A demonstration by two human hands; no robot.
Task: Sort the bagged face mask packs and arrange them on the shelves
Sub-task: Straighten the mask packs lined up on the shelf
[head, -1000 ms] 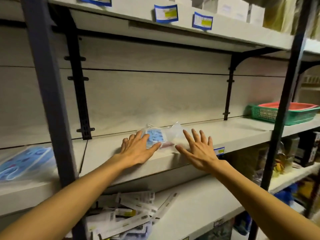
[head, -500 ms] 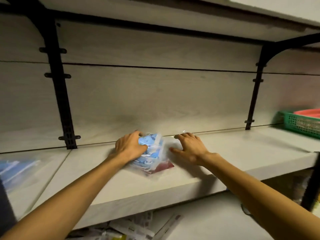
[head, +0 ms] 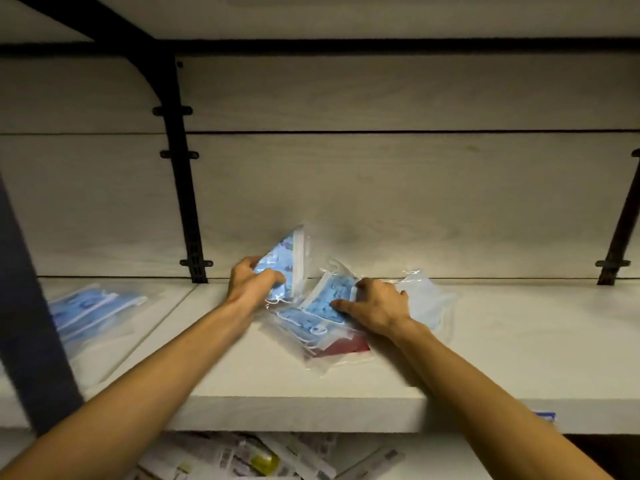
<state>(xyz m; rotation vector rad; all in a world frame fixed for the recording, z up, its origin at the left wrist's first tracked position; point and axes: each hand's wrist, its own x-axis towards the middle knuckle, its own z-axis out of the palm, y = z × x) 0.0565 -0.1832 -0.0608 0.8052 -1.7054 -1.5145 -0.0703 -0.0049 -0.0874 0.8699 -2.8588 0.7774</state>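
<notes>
A pile of clear bags with blue face masks (head: 313, 318) lies on the pale shelf board (head: 485, 358), a red-edged pack at its bottom. My left hand (head: 251, 284) grips one bagged mask pack (head: 285, 261) and tilts it up on edge against the back panel. My right hand (head: 375, 303) rests on the pile, its fingers curled over the top pack's edge. A pale bag (head: 427, 299) lies just right of that hand.
Another stack of bagged blue masks (head: 88, 311) lies on the shelf section to the left, past the black bracket (head: 181, 174). A dark upright post (head: 24, 306) stands at the near left. Printed paper packs (head: 263, 457) fill the shelf below.
The camera has moved closer. My left hand has lifted one pack off the pile and tipped it upright; my right hand has slid onto the remaining packs.
</notes>
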